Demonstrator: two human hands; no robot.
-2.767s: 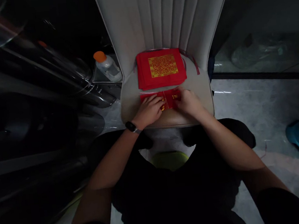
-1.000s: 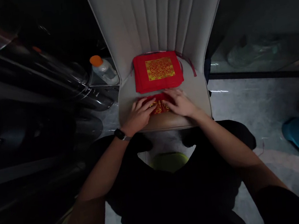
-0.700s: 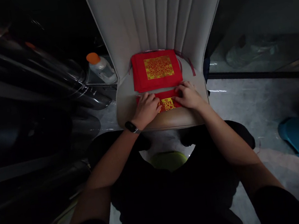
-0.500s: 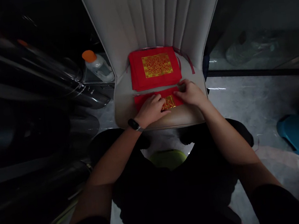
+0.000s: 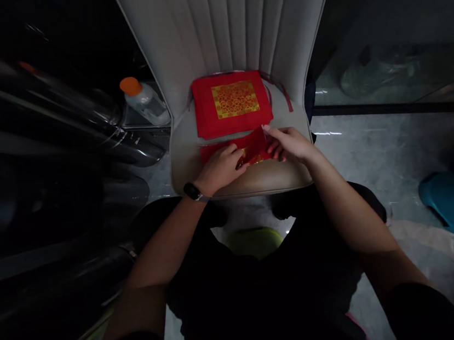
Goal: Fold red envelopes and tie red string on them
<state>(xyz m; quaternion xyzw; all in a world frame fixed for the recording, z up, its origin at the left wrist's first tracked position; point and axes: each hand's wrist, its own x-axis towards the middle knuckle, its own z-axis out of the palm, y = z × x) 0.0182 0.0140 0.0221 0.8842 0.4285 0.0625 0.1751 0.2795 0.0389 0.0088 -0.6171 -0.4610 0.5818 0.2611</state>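
Red folded piece (image 5: 254, 142) lies on the chair seat (image 5: 187, 166). I find the left hand (image 5: 222, 169) resting on it, fingers loosely bent, not closed; the right hand (image 5: 289, 141) pinches its lifted right end. I judge it light, limp, easily creased: hold by corners.

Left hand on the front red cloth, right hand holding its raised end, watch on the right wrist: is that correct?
Not quite: the head view shows the watch on the left wrist. Left hand on the front red cloth, right hand holding its raised end: correct.
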